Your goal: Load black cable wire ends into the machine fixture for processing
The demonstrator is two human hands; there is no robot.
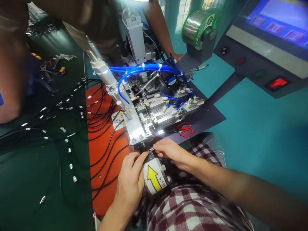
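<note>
The right hand (pixel 169 152) is pinching a tiny shiny part (pixel 151 149) between nearly closed fingertips; the left hand (pixel 130 179) is curling just beside it, its hold unclear. Beyond the fingers, a silver machine (pixel 166 118) is standing.

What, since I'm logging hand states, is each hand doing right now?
Left hand: partly curled at the machine's near end; whether it grips anything can't be told.
Right hand: curled closed there too; anything held can't be made out.
</note>
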